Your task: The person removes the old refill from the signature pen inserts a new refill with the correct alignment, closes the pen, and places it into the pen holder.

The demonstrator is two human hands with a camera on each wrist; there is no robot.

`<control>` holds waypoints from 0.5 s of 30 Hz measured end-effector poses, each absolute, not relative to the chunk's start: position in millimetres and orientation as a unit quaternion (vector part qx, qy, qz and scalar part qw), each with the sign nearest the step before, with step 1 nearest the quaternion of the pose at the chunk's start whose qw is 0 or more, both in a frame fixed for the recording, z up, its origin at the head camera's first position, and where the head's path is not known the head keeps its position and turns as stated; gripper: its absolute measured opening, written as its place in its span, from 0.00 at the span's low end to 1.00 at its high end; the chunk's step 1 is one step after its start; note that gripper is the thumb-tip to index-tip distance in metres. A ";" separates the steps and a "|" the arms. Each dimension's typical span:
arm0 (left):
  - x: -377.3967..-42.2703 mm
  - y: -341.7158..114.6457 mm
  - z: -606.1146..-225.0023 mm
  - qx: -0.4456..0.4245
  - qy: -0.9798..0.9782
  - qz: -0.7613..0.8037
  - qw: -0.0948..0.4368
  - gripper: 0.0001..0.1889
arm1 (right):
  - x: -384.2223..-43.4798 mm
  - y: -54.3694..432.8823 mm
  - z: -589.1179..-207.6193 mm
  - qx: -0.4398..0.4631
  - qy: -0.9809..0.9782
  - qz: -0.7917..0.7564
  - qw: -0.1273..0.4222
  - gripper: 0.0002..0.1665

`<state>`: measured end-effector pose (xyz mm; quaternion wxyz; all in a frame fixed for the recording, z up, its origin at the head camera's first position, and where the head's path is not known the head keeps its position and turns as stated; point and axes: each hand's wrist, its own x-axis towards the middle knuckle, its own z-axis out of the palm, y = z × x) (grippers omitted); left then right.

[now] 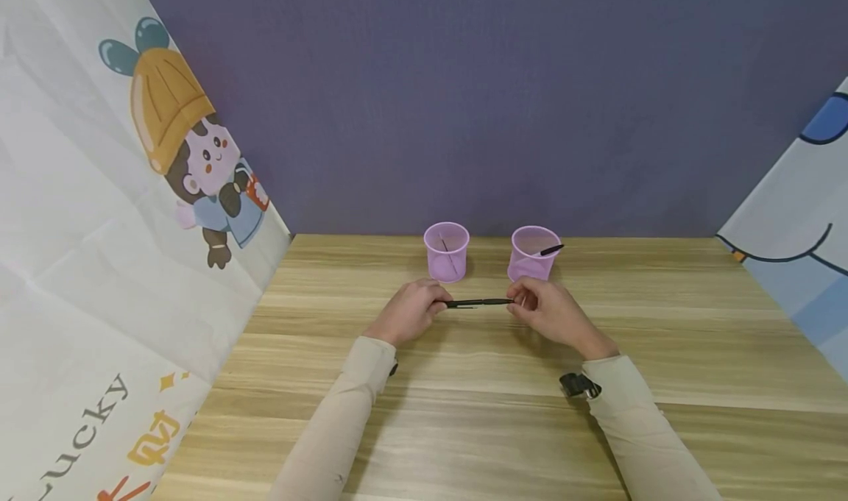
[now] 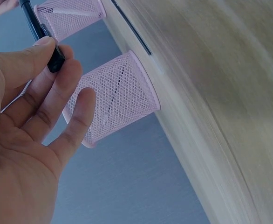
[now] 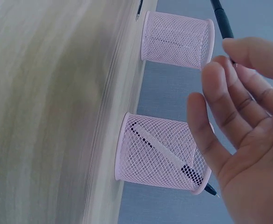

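Both hands hold a black pen [image 1: 482, 301] level above the table, one at each end. My left hand [image 1: 412, 311] pinches the end with the clip between thumb and fingers, and in the left wrist view its little finger stands out. At the tip end, the thumb and fingertips of my right hand [image 1: 551, 313] pinch the pen; its other fingers are loosely bent. A thin dark stick like a pen refill [image 2: 134, 29] lies on the table below the pen.
Two pink mesh cups stand at the table's back. The left cup [image 1: 437, 267] contains a thin dark stick [image 3: 167, 41]. In the right cup [image 1: 528, 269] leans a pale pen part with a black end [image 3: 192, 175] above the rim. A dark panel [image 1: 490, 104] rises behind.
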<state>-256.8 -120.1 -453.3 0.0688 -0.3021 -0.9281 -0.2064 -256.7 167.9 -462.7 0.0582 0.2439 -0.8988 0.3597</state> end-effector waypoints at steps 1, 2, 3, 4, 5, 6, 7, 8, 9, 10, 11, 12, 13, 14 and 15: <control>-256.9 -120.1 -453.3 -0.302 -0.928 -0.206 0.068 0.08 | -256.8 167.7 -462.9 0.246 -0.898 0.360 0.062 0.07; -257.1 -120.1 -453.4 -0.302 -0.928 -0.205 0.068 0.08 | -256.9 167.6 -463.2 0.248 -0.897 0.360 0.065 0.07; -257.2 -120.2 -453.4 -0.303 -0.928 -0.205 0.068 0.08 | -257.0 167.5 -463.5 0.249 -0.896 0.360 0.068 0.07; -257.4 -120.2 -453.7 -0.304 -0.928 -0.204 0.068 0.08 | -257.1 167.4 -463.6 0.251 -0.896 0.361 0.071 0.07; -257.5 -120.2 -453.8 -0.304 -0.928 -0.203 0.068 0.08 | -257.1 167.3 -463.8 0.253 -0.895 0.360 0.074 0.07; -257.6 -120.2 -453.8 -0.305 -0.928 -0.202 0.068 0.08 | -257.2 167.3 -464.0 0.255 -0.895 0.359 0.076 0.07; -257.6 -120.2 -453.8 -0.306 -0.928 -0.203 0.068 0.08 | -257.2 167.2 -464.1 0.256 -0.894 0.359 0.078 0.07; -257.7 -120.3 -453.9 -0.307 -0.928 -0.202 0.069 0.08 | -257.2 167.2 -464.1 0.258 -0.894 0.358 0.080 0.07; -257.7 -120.2 -454.0 -0.308 -0.927 -0.202 0.069 0.08 | -257.2 167.1 -464.1 0.259 -0.894 0.357 0.081 0.07; -257.7 -120.2 -454.0 -0.308 -0.927 -0.202 0.069 0.08 | -257.2 166.9 -464.2 0.260 -0.894 0.355 0.082 0.07; -257.6 -120.2 -453.9 -0.308 -0.927 -0.203 0.069 0.08 | -257.3 166.9 -464.2 0.261 -0.895 0.354 0.083 0.07; -257.7 -120.2 -454.1 -0.308 -0.927 -0.203 0.069 0.08 | -257.3 166.8 -464.2 0.261 -0.895 0.352 0.083 0.07; -257.7 -120.2 -454.3 -0.308 -0.927 -0.202 0.070 0.08 | -257.3 166.8 -464.2 0.261 -0.896 0.350 0.084 0.07; -257.7 -120.2 -454.5 -0.308 -0.927 -0.202 0.069 0.08 | -257.3 166.8 -464.2 0.261 -0.896 0.348 0.084 0.06; -257.8 -120.2 -454.6 -0.308 -0.927 -0.201 0.069 0.07 | -257.3 166.7 -464.2 0.261 -0.897 0.347 0.084 0.06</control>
